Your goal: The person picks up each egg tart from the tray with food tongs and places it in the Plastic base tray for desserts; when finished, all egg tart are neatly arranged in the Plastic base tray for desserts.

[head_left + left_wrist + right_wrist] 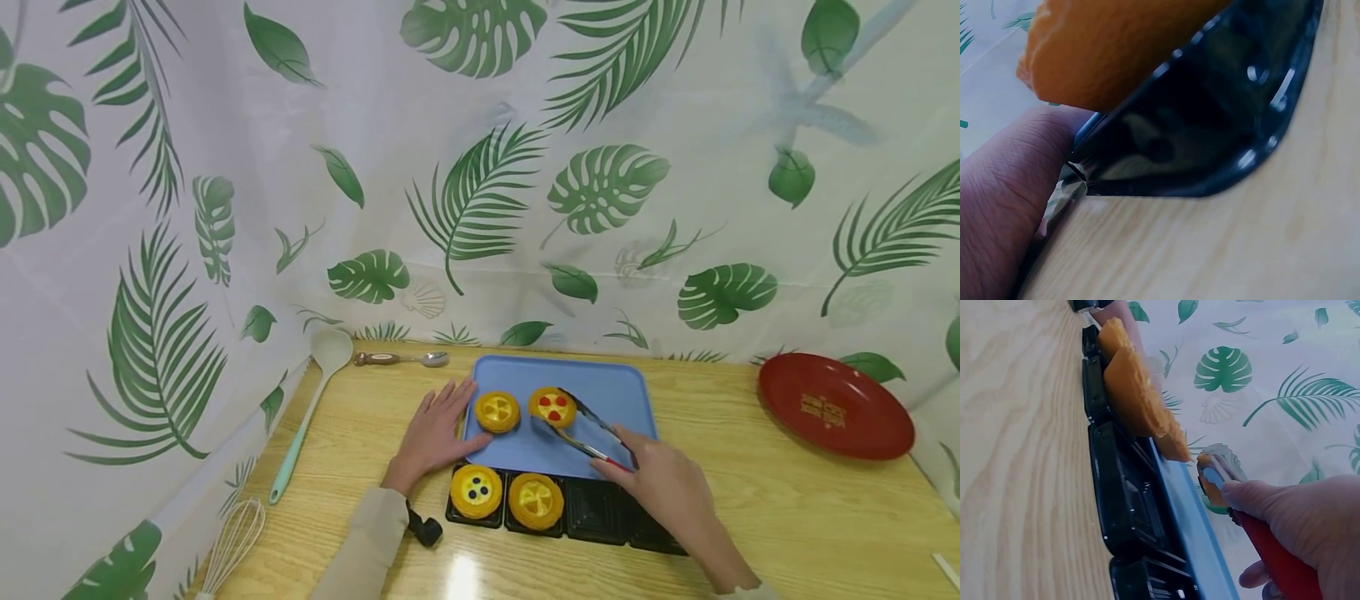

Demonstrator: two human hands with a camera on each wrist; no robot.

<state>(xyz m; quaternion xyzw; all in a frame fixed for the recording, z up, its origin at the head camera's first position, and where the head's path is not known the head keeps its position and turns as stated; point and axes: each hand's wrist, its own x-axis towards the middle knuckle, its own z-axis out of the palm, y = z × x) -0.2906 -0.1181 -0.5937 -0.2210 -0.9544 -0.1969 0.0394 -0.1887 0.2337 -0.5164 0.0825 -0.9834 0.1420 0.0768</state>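
Seen from the head camera, with the blue tray (611, 379) as the dial, the left grip (435, 432) lies at nine o'clock. Its fingers are extended and spread towards one o'clock, the thumb stretched apart from them towards two, at the tray's edge; it has hold of nothing. The left forearm slants up from seven o'clock, its sleeve (367, 542) pushed back from the wrist.

The right grip (667, 479) is at four o'clock, its forearm rising from five o'clock. Thumb and fingers are closed around the red handle of the tongs (581, 447), which point towards ten. The tongs are partly spread, their tips on either side of the red-topped tart (552, 407) near the dial's centre; whether they squeeze it I cannot tell.

A yellow-topped tart (497, 412) sits in the tray towards nine, near the left thumb. At six o'clock on the bench (765, 517), a black compartment tray (595, 510) holds a blue-dotted tart (476, 492) and, at its three o'clock, another yellow-topped one (536, 502).
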